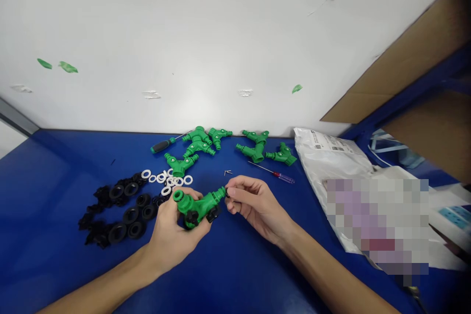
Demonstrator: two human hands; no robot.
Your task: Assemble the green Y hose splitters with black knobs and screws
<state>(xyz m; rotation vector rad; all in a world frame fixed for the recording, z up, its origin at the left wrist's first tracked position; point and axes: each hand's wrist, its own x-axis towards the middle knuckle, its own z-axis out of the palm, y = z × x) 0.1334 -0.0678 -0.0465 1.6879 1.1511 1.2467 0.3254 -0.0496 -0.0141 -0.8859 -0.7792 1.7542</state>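
Note:
My left hand [167,233] is closed around a green Y-shaped hose splitter [201,207] with two black valve knobs [192,217] facing me. One outlet points up and left with a black ring near its mouth; the other points right. At the tip of that right outlet, my right hand [257,208] pinches a small black rubber O-ring [227,191], mostly hidden by the thumb and fingers. White washers [187,180] and small black O-rings lie just beyond my left hand. Left of it are black threaded collars [117,232] and black knobs [99,196].
Several green splitters [253,152] lie along the white wall [228,49]. A green-and-black screwdriver [164,145], a purple-handled screwdriver [283,177] and small screws [228,172] rest on the blue table [235,274]. Plastic bags [316,171] cover the right side.

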